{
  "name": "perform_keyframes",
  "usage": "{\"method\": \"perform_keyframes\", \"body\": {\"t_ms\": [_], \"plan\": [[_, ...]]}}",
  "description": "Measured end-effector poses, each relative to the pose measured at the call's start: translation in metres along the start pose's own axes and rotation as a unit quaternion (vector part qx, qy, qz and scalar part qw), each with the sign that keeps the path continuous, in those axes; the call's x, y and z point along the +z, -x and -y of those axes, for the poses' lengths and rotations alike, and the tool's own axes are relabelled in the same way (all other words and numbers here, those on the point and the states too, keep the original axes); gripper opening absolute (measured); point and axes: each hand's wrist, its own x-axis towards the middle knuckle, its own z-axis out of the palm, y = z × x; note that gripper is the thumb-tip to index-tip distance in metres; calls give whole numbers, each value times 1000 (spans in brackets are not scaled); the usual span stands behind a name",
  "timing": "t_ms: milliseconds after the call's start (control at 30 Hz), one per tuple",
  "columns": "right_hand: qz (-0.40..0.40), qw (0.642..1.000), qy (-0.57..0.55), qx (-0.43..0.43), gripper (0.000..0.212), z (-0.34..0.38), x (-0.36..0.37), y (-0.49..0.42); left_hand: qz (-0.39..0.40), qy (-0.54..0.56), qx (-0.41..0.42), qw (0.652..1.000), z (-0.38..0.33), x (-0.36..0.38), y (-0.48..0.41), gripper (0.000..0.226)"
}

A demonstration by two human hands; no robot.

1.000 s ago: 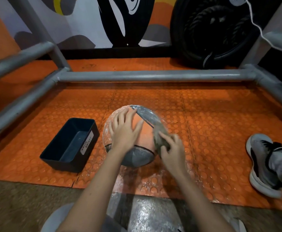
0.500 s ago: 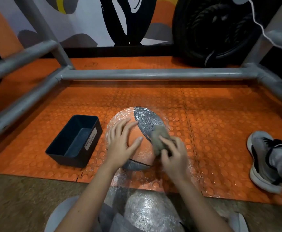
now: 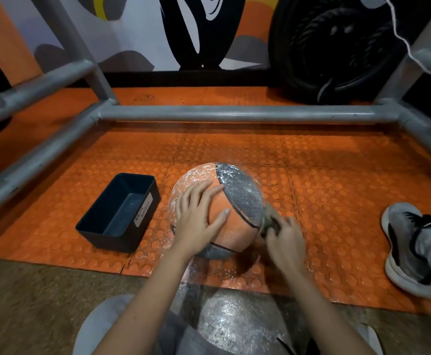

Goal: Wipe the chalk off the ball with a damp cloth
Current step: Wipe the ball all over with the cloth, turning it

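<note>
Left hand (image 3: 196, 219) flat on ball (image 3: 237, 190); right hand (image 3: 286, 242) grips cloth (image 3: 268, 216) against its right side. Risk: hard rubbing rolls ball toward bin (image 3: 112, 242).

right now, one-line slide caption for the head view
Left hand steadies the chalky ball while the right hand wipes its side with a cloth
</note>
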Motion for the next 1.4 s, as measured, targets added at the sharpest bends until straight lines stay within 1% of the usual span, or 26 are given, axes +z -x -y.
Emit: {"method": "perform_keyframes", "body": {"t_ms": [33,67,100,200,267,333,367,400,500,533,600,667,733,800,833,933,967,1033,1100,1167,1200,1233,1267,1333,1367,1400], "plan": [[9,998,20,62,39,-8,-5,-3,2,0,2,1000,-1,1,0,51],[4,996,16,90,40,-8,-11,-7,3,-1,6,1000,-2,2,0,52],[-16,996,-9,83,41,-2,-17,-14,2,-5,11,1000,-2,3,0,53],[-87,989,-112,-49,41,38,-28,-30,-2,-17,23,1000,-5,8,-3,55],[-84,975,-150,-140,41,59,-26,-27,-6,-27,35,999,-7,11,-4,55],[-66,971,-123,-196,43,55,-17,-17,-3,-37,46,998,-9,14,-5,56],[-63,973,-105,-198,43,42,-10,-11,2,-41,53,998,-10,15,-6,55],[-64,979,-96,-166,42,26,-6,-9,6,-46,60,997,-12,16,-6,54],[-38,996,-68,37,38,-7,-12,-22,5,-48,67,997,-14,17,-5,51],[-39,995,-59,65,39,-9,-18,-27,4,-45,64,997,-14,17,-5,52],[-81,991,-99,50,39,6,-32,-38,1,-37,54,998,-13,16,-5,53],[-119,981,-147,-36,40,33,-39,-39,3,-27,45,999,-11,15,-5,55],[-91,973,-171,-121,42,50,-30,-28,0,-20,38,999,-10,14,-4,57],[-64,976,-145,-153,42,44,-10,-6,5,-14,38,999,-9,14,-4,58],[-68,980,-127,-136,42,35,-4,2,10,-13,39,999,-10,14,-4,58],[-65,991,-103,56,36,9,-8,-8,15,-22,48,998,-13,16,-4,58],[-65,990,-93,83,36,7,-14,-14,14,-25,50,998,-13,17,-3,58],[-114,984,-123,56,38,20,-31,-31,8,-25,47,999,-14,17,-5,58],[-151,973,-172,-33,41,41,-41,-36,5,-21,41,999,-15,16,-5,59],[-122,968,-187,-115,43,49,-35,-28,1,-15,39,999,-13,15,-4,59],[-96,971,-172,-133,44,45,-26,-20,1,-12,38,999,-13,15,-4,58],[-71,979,-143,-127,45,36,-17,-12,2,-9,38,999,-12,14,-3,58],[-46,989,-107,-94,45,22,-9,-6,4,-7,38,999,-12,14,-3,57],[-5,999,-26,26,42,-6,-2,-2,10,-5,38,999,-12,14,-2,58],[2,998,-5,61,41,-13,-3,-5,9,-7,38,999,-13,14,-2,58],[-7,998,-9,68,40,-13,-8,-8,7,-9,41,999,-13,15,-1,58]]}}
